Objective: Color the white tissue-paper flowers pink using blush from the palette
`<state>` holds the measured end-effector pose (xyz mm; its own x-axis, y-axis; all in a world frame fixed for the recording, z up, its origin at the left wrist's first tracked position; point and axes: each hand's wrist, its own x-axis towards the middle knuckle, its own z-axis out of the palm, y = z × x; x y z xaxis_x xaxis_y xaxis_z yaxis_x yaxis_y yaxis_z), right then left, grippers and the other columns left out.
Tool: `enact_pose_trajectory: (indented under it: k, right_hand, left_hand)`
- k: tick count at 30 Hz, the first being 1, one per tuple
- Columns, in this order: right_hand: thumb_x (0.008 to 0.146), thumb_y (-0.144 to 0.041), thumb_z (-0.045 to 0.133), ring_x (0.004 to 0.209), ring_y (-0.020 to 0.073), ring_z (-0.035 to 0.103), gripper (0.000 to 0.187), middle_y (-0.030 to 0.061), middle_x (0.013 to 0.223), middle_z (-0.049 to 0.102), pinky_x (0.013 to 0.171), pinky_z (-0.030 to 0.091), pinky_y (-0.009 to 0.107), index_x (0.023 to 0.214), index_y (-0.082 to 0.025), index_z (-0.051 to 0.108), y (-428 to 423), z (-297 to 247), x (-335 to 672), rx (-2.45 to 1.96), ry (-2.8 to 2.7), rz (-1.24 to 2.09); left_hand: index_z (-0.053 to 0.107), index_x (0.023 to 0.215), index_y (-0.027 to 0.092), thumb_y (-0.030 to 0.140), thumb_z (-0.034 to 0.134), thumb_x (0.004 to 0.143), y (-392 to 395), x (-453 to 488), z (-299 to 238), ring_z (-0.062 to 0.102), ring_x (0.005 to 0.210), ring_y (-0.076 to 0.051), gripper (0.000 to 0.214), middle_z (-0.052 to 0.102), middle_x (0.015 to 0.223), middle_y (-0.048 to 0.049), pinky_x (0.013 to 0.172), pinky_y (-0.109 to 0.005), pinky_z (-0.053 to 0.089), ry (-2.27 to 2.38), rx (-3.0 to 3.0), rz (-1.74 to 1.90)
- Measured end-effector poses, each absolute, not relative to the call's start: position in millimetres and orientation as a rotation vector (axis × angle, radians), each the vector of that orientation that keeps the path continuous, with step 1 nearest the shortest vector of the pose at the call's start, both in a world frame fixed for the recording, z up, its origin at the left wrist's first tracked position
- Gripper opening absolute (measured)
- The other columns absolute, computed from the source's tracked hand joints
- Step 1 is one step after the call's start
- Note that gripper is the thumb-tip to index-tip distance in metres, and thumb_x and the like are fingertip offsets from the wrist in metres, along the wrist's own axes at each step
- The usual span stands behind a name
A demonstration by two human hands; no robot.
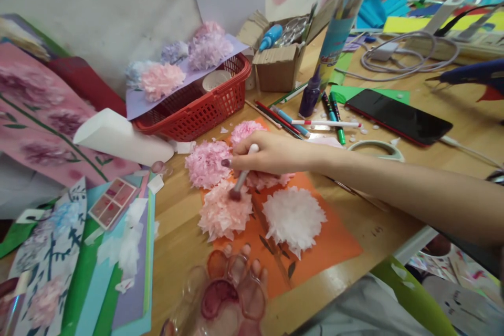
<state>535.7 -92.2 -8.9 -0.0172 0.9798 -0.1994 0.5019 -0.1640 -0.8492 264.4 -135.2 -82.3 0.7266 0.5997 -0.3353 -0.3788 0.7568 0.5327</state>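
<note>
My right hand [271, 153] reaches in from the right, fingers pinched round a white brush [244, 170] whose tip touches a light pink tissue flower [222, 212]. That flower lies on an orange sheet [331, 241] with a darker pink flower [207, 164], another pink one [244, 130] behind my hand and a white flower [293, 218]. At the bottom edge my left hand [240, 268] holds a clear plastic paint palette [224, 296] with reddish paint in its wells; only the fingertips show through and above it.
A red basket [197, 110] with a lilac sheet of paper flowers stands behind. Markers [315, 122], a purple bottle [310, 95], a cardboard box [277, 63], a phone [397, 115], a tape roll [376, 149] and cables lie right. Painted sheets and a small blush palette [112, 203] cover the left.
</note>
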Motion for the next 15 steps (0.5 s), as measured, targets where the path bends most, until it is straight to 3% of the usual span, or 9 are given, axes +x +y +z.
enact_pose_trajectory:
  k: [8, 11, 15]
  right_hand:
    - [0.095, -0.025, 0.054, 0.044, 0.0064, 0.045, 0.033, -0.0038, 0.052, 0.055, 0.048, 0.032, 0.021, 0.064, -0.016, 0.056, -86.9, -4.6, 536.4, -1.671, -1.615, 1.048]
    - [0.091, -0.022, 0.059, 0.047, 0.0076, 0.043, 0.034, -0.003, 0.052, 0.053, 0.05, 0.03, 0.024, 0.058, -0.016, 0.053, -84.1, -4.7, 536.6, -1.814, -1.778, 0.866]
    - [0.096, -0.028, 0.054, 0.05, 0.0083, 0.046, 0.031, -0.0024, 0.057, 0.058, 0.052, 0.033, 0.023, 0.067, -0.016, 0.059, -81.7, -5.1, 538.1, -1.696, -1.728, 0.894]
  left_hand:
    - [0.047, 0.146, 0.022, 0.072, 0.043, 0.089, -135.0, 261.4, -83.7, 0.06, 0.121, -0.029, 0.076, 0.059, 0.141, -0.015, 0.114, -0.058, 0.033, 0.524, 0.441, 0.549]
    - [0.042, 0.15, 0.023, 0.075, 0.04, 0.088, -135.1, 260.3, -85.9, 0.057, 0.126, -0.031, 0.081, 0.056, 0.145, -0.0155, 0.115, -0.059, 0.031, 0.527, 0.44, 0.54]
    - [0.049, 0.144, 0.023, 0.073, 0.045, 0.088, -135.1, 260.7, -87.8, 0.06, 0.122, -0.029, 0.075, 0.06, 0.14, -0.0139, 0.115, -0.056, 0.032, 0.521, 0.446, 0.548]
